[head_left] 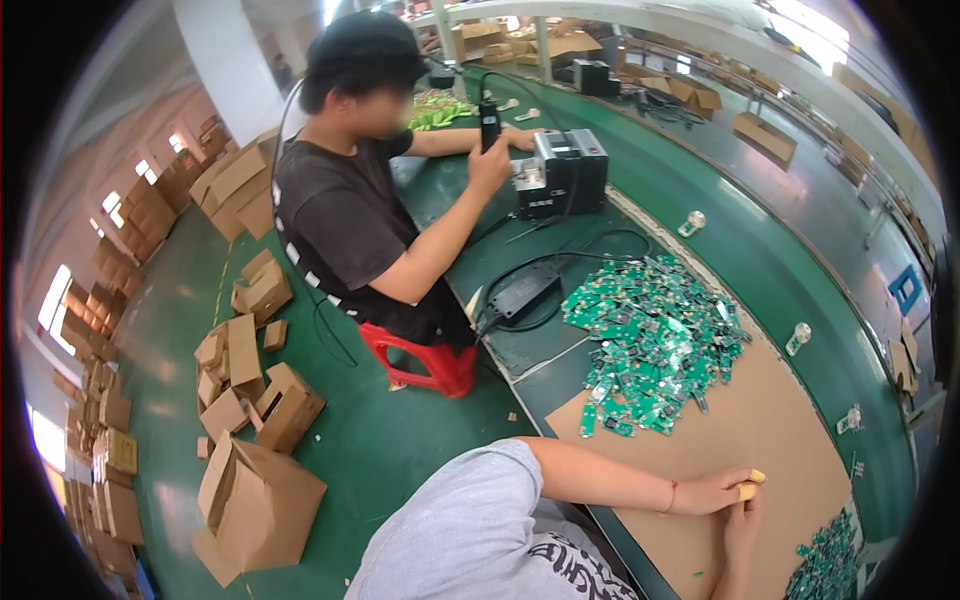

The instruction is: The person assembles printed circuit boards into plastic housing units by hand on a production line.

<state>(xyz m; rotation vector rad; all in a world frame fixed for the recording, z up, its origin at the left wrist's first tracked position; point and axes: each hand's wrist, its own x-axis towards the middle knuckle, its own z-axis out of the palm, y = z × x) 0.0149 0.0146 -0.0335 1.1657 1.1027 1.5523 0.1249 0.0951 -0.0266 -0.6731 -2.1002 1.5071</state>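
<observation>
My left hand (708,494) is over a brown cardboard sheet (790,420) on the bench, with yellow covers on its fingertips. Its fingers are closed and meet those of my right hand (741,522), which comes up from the lower edge. Whatever sits between the fingers is too small or hidden to make out. Beyond my hands a large heap of small green circuit boards (655,345) spreads over the sheet's far end. Another, smaller heap of green boards (825,562) lies at the lower right, near my right hand.
A co-worker (345,190) sits on a red stool (420,362), holding a black handheld tool (489,125) by a black machine (565,175). A power adapter (525,292) with cables lies beyond the heap. A green conveyor (750,260) runs along the right. Cardboard boxes (265,505) stand at left.
</observation>
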